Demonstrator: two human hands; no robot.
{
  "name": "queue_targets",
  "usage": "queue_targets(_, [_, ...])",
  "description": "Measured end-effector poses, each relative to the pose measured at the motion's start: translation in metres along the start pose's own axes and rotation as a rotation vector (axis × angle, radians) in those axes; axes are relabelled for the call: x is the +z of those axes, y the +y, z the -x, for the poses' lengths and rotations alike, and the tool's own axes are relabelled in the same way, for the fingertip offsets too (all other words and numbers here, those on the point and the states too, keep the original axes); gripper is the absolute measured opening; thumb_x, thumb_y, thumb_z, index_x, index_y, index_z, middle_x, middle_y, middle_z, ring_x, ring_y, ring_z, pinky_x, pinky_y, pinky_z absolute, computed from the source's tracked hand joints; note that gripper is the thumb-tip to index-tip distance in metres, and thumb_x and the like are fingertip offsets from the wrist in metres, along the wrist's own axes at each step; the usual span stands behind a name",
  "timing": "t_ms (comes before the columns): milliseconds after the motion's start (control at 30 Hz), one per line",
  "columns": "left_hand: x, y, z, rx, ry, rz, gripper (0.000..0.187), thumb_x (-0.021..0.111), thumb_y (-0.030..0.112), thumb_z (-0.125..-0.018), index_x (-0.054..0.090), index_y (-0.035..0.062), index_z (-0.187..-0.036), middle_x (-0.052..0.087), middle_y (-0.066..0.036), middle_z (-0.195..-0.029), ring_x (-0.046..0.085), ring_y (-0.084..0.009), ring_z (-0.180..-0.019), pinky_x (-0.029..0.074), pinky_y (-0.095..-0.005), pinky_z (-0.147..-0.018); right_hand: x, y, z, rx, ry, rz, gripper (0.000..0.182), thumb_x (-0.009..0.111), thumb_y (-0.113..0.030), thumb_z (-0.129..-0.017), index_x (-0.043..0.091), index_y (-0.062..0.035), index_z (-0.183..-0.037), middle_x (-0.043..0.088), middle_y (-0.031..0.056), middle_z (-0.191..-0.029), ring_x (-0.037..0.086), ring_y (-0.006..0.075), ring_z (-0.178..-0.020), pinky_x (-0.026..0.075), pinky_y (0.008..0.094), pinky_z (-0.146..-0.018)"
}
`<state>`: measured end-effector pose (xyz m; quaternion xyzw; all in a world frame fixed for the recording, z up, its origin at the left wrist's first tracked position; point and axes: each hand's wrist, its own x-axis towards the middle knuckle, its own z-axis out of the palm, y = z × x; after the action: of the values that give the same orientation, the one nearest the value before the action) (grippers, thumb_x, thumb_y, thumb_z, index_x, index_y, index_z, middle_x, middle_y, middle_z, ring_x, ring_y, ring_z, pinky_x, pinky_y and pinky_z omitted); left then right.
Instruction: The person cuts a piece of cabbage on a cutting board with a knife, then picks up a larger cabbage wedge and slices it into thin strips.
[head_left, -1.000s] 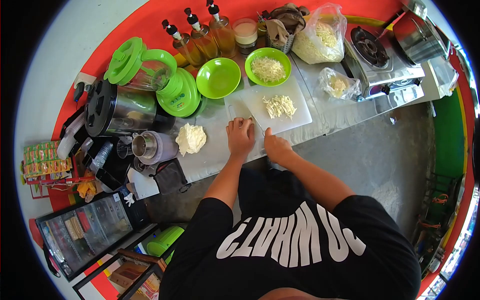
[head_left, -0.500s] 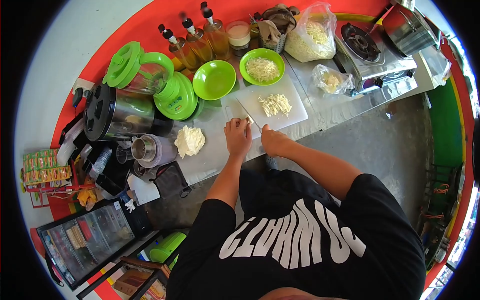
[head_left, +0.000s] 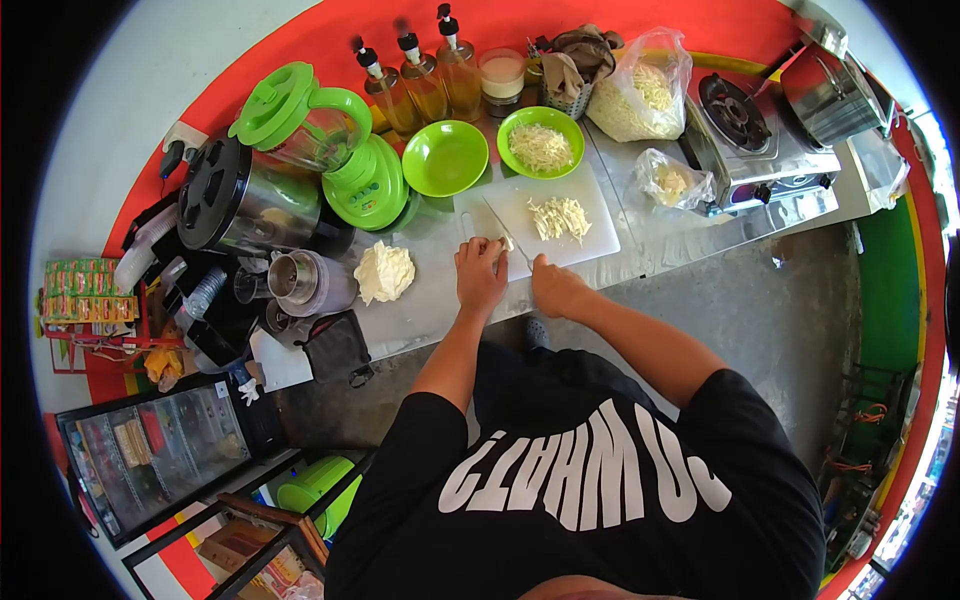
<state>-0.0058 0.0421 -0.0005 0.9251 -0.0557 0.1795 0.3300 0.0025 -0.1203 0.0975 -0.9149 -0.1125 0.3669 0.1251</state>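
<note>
My right hand (head_left: pixel 560 289) is closed round the handle of a knife (head_left: pixel 509 231), its blade slanting away to the left over a white cutting board (head_left: pixel 600 205). Left of the blade, my left hand (head_left: pixel 480 275) has bent fingers pressed on a small pale vegetable piece (head_left: pixel 507 243), mostly hidden by the fingertips. A heap of pale cut strips (head_left: pixel 560 220) lies on the board, right of the knife. Behind the board, one green bowl (head_left: pixel 541 119) holds thin whitish shreds, and a second green bowl (head_left: pixel 445 160) stands beside it. A cabbage-like pale lump (head_left: pixel 384 273) sits to the left.
A green blender (head_left: pixel 365 185), a black-lidded container (head_left: pixel 235 205) and a metal cup (head_left: pixel 296 279) stand at left. Pump bottles (head_left: pixel 424 85) line the back. Toward the right are a bag of shreds (head_left: pixel 640 100), a smaller bag (head_left: pixel 672 180) and a gas stove (head_left: pixel 760 165).
The camera view has shifted slightly, so the counter items appear a little further right. Both hands stay at the board, the knife still beside the left fingertips.
</note>
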Motion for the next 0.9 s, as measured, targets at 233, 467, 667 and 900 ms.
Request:
queue_targets(233, [0.004, -0.006, 0.001, 0.032, 0.023, -0.026, 0.019, 0.071, 0.017, -0.090, 0.073, 0.0131, -0.109, 0.058, -0.005, -0.099, 0.055, -0.0273, -0.095, 0.041, -0.0423, -0.084, 0.047, -0.004, -0.010, 0.049, 0.146, -0.040, 0.046, 0.065, -0.007, -0.090, 0.040, 0.0084, -0.126, 0.071, 0.0306, -0.109, 0.073, 0.0425, -0.103, 0.059, 0.0485, -0.086])
queue_targets(467, [0.004, -0.004, 0.000, 0.052, 0.030, -0.046, 0.020, 0.070, 0.016, -0.089, 0.073, 0.0130, -0.109, 0.057, -0.006, -0.099, 0.055, -0.0276, -0.094, 0.041, -0.0427, -0.084, 0.018, -0.006, -0.003, 0.040, 0.028, -0.117, 0.045, 0.064, -0.006, -0.091, 0.040, 0.0085, -0.125, 0.071, 0.0311, -0.109, 0.072, 0.0436, -0.104, 0.059, 0.0481, -0.089])
queue_targets(667, [0.004, -0.005, 0.001, 0.022, 0.004, -0.029, 0.019, 0.070, 0.016, -0.090, 0.073, 0.0098, -0.108, 0.059, -0.007, -0.101, 0.055, -0.0288, -0.099, 0.042, -0.0428, -0.087, 0.041, -0.002, -0.017, 0.027, 0.160, -0.159, 0.030, 0.057, -0.002, -0.090, 0.043, 0.0078, -0.115, 0.068, 0.0370, -0.107, 0.068, 0.0508, -0.105, 0.055, 0.0542, -0.091])
queue_targets(900, [0.003, -0.004, 0.001, 0.031, -0.002, -0.048, 0.020, 0.070, 0.016, -0.090, 0.073, 0.0108, -0.109, 0.059, -0.007, -0.101, 0.055, -0.0288, -0.098, 0.042, -0.0426, -0.087, 0.030, -0.005, -0.013, 0.025, 0.129, -0.229, 0.027, 0.055, -0.001, -0.091, 0.042, 0.0066, -0.114, 0.068, 0.0374, -0.105, 0.070, 0.0502, -0.101, 0.056, 0.0555, -0.089])
